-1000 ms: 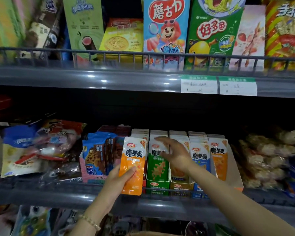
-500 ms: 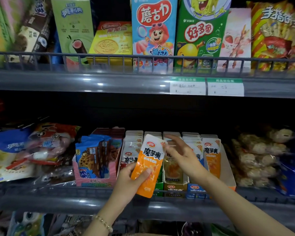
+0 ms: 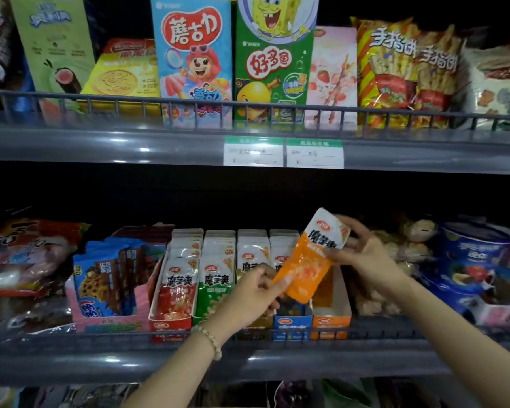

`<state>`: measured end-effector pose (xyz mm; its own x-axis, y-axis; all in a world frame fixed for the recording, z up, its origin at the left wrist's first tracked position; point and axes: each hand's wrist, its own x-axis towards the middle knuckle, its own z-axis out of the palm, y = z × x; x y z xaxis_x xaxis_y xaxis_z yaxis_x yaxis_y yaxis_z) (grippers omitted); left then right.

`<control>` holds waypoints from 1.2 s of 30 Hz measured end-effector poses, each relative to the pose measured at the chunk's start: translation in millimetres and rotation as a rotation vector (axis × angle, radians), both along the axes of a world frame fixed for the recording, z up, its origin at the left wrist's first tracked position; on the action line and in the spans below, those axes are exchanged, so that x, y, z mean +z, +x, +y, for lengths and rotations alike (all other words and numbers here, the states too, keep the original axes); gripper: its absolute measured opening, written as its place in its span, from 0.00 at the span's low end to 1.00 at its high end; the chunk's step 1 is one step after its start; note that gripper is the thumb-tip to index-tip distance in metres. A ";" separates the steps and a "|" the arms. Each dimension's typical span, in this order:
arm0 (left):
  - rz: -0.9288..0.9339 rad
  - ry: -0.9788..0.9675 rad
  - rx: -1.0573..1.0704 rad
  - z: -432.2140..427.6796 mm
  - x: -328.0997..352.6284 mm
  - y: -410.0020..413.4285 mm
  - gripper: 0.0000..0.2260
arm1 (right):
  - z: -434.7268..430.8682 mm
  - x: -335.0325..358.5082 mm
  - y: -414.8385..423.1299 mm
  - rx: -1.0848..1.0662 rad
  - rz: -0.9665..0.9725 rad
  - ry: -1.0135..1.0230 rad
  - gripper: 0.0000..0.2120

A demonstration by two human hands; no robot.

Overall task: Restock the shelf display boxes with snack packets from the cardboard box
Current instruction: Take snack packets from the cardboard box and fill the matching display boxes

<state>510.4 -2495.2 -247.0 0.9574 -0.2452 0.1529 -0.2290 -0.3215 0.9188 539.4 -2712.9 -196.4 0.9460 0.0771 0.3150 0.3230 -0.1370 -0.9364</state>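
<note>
An orange-and-white snack packet (image 3: 309,260) is held tilted in front of the middle shelf, above the orange display box (image 3: 331,320) at the right end of the row. My left hand (image 3: 253,295) pinches its lower left corner. My right hand (image 3: 362,251) grips its upper right side. To the left stand a blue display box (image 3: 292,323), a green box (image 3: 215,287) and a red box (image 3: 174,290), each filled with upright packets. The cardboard box is out of view.
A pink box of blue cookie packs (image 3: 106,284) sits left of the row, with loose bags (image 3: 27,260) beyond it. Wrapped snacks (image 3: 401,248) and blue tubs (image 3: 471,251) lie to the right. The upper shelf rail (image 3: 248,148) carries tall snack boxes and two price tags.
The orange packet has moved right and up, from in front of the red and green boxes to above the orange box. My right hand left the packet row and took hold of its top.
</note>
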 end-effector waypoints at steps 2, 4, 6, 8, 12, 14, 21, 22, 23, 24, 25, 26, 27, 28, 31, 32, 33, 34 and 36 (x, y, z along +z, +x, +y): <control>0.003 0.129 -0.055 -8.4 -3.8 6.7 0.12 | -24.6 2.7 8.4 -0.085 -0.004 0.011 0.30; -0.083 0.286 -0.093 -16.6 -9.6 12.1 0.15 | -44.2 4.0 15.2 -0.144 -0.023 0.020 0.28; -0.174 0.428 -0.129 -24.6 -13.7 16.4 0.22 | -55.6 4.6 23.7 -0.172 -0.064 0.018 0.26; -0.250 0.562 -0.159 -31.7 -14.8 20.8 0.24 | -58.3 2.7 34.9 -0.200 -0.094 -0.034 0.25; -0.310 0.704 -0.210 -39.5 -17.4 29.7 0.19 | -46.0 -6.7 59.4 -0.270 -0.061 -0.420 0.25; -0.289 0.682 -0.210 -42.6 -22.5 35.1 0.15 | -35.7 -9.9 66.3 -0.230 -0.086 -0.616 0.25; -0.253 0.585 -0.196 -46.6 -31.5 45.9 0.11 | -20.1 -35.4 81.7 -0.210 -0.149 -0.967 0.20; -0.257 0.591 -0.193 -46.1 -33.2 46.2 0.11 | -21.8 -39.3 83.2 -0.226 -0.158 -0.965 0.21; -0.262 0.602 -0.191 -45.5 -34.1 46.1 0.11 | -22.4 -42.2 83.7 -0.242 -0.162 -0.953 0.22; -0.268 0.613 -0.188 -45.4 -34.8 46.1 0.11 | -21.8 -44.1 83.9 -0.254 -0.167 -0.944 0.23; -0.276 0.618 -0.183 -45.6 -35.0 46.2 0.11 | -20.9 -45.3 84.1 -0.263 -0.171 -0.943 0.23; -0.281 0.620 -0.181 -45.9 -34.6 46.3 0.11 | -20.1 -46.5 85.5 -0.270 -0.182 -0.940 0.23; -0.283 0.622 -0.181 -46.3 -34.0 46.2 0.11 | -19.7 -47.1 86.2 -0.276 -0.192 -0.932 0.22; -0.285 0.627 -0.180 -46.8 -33.4 45.7 0.11 | -19.8 -47.4 86.1 -0.279 -0.206 -0.917 0.21; -0.301 0.653 -0.164 -47.1 -32.2 41.1 0.10 | -21.7 -44.7 83.3 -0.291 -0.235 -0.889 0.19; -0.309 0.658 -0.163 -47.0 -31.8 38.1 0.11 | -22.4 -42.9 80.4 -0.297 -0.236 -0.894 0.20; -0.324 0.668 -0.164 -46.6 -30.8 34.5 0.12 | -23.3 -41.3 76.2 -0.300 -0.231 -0.897 0.21; -0.345 0.683 -0.166 -45.5 -29.7 30.7 0.13 | -23.8 -39.9 70.4 -0.296 -0.231 -0.886 0.21; -0.381 0.709 -0.168 -41.6 -26.7 22.3 0.16 | -22.7 -39.2 53.2 -0.273 -0.241 -0.805 0.23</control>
